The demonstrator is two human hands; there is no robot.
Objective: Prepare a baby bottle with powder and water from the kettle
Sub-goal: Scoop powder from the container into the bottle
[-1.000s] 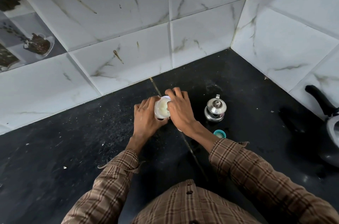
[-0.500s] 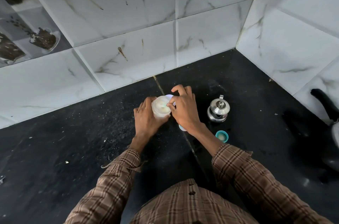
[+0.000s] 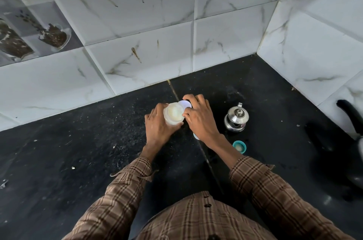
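Two hands: we had both at the middle of the black counter, working on the same small cluster of things.
Left hand: we wrapped its fingers around the side of the baby bottle, gripping it.
Baby bottle: it stood open-mouthed between our hands, pale whitish contents showing inside.
Right hand: we curled its fingers over a white round container just behind the bottle's rim, thumb touching the bottle mouth; whether we truly gripped that container we could not tell.
Steel kettle: it sat lidded on the counter, just to the right of our right hand, apart from it.
Teal cap: it lay open side up, near our right wrist.
Sleeves: we wore brown plaid.
Wall: white marbled tiles met the counter behind our hands.
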